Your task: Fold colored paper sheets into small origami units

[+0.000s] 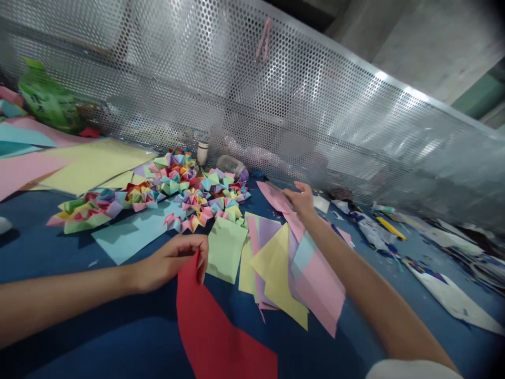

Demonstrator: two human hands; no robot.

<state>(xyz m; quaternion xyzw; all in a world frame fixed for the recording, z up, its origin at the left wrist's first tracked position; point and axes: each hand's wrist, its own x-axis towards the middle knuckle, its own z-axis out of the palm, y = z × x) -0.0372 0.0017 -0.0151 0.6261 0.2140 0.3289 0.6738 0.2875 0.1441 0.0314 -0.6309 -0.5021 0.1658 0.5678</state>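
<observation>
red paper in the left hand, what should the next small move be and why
Probably lay the red paper flat on the blue table: it is bent, and only the left hand grips it, by its upper end, while the right hand is away by a pink sheet.

Red sheet (pixel 221 326): smooth matt paper, front edge of tabletop (pixel 118 339). Folded pieces (pixel 193 200): crisply creased matt paper. Tabletop: dull blue, material unclear. Back edge: perforated screen (pixel 197 68), shiny metal. Back left corner: green bottle (pixel 49 100), glossy plastic. Jar (pixel 232 166) near back edge: clear, glossy, glass or plastic unclear.
</observation>
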